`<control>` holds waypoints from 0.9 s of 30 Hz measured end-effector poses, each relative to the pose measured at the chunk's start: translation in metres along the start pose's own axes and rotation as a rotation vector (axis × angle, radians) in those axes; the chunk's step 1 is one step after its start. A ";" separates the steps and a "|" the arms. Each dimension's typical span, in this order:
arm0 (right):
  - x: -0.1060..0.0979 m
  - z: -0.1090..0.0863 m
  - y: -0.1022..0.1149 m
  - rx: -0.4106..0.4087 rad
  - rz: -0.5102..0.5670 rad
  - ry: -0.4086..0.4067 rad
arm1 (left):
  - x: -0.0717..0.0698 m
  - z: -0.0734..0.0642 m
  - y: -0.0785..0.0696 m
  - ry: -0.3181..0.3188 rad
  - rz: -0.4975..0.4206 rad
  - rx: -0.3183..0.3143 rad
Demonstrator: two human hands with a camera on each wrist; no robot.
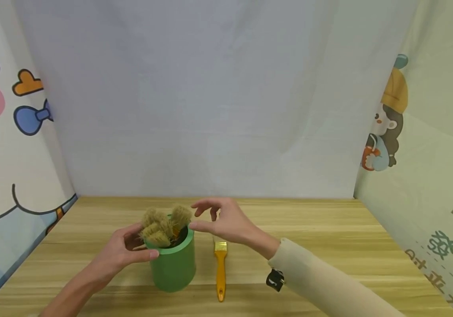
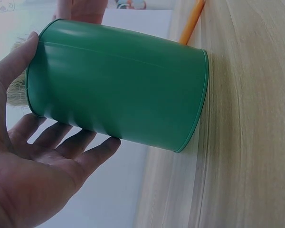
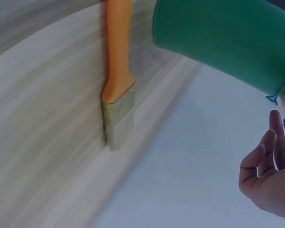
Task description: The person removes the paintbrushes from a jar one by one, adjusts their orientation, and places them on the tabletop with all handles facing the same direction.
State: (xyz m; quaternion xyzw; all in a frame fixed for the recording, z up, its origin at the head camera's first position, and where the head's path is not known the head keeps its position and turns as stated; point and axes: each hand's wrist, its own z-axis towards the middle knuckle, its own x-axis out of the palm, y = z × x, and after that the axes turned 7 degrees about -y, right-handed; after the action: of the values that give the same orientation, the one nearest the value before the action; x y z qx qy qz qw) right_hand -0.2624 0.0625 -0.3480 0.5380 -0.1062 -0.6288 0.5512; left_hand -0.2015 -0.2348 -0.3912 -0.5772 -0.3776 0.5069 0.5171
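Note:
A green cylindrical holder (image 1: 174, 269) stands upright on the wooden table. Several tan, bristly tufts (image 1: 156, 229) stick out of its top; what they belong to is mostly hidden inside. My left hand (image 1: 121, 250) grips the holder near its rim from the left, thumb on the near side and fingers on the far side, as the left wrist view (image 2: 42, 166) also shows. My right hand (image 1: 226, 220) hovers by the rim's right side, fingers loosely bent, holding nothing. Below it lies a flat paintbrush (image 1: 220, 270) with a yellow-orange handle, bristles pointing away from me.
The wooden table (image 1: 309, 264) reaches back to a plain pale curtain (image 1: 210, 97). Printed cloths hang at the left (image 1: 8, 145) and right (image 1: 428, 145) sides. A small black tag (image 1: 275, 280) hangs at the right sleeve.

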 end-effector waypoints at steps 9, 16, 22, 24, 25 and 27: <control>0.013 0.008 0.015 -0.027 -0.026 0.003 | -0.001 0.001 0.000 0.011 -0.006 0.002; 0.020 0.010 0.018 -0.065 -0.079 -0.013 | 0.000 0.000 0.001 0.013 -0.012 0.022; 0.021 0.012 0.020 -0.078 -0.097 -0.024 | 0.000 0.000 0.001 0.011 -0.013 0.001; 0.020 0.014 0.021 -0.088 -0.095 -0.034 | 0.000 0.000 0.001 0.008 -0.011 -0.004; 0.020 0.015 0.022 -0.093 -0.093 -0.040 | -0.001 0.000 0.001 0.007 -0.012 -0.003; 0.020 0.017 0.024 -0.108 -0.092 -0.049 | -0.001 0.000 0.001 0.004 -0.009 0.004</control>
State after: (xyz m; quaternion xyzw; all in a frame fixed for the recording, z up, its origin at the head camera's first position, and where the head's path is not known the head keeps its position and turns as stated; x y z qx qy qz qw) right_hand -0.2583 0.0298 -0.3354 0.4963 -0.0607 -0.6712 0.5473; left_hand -0.2014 -0.2359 -0.3922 -0.5752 -0.3784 0.5042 0.5213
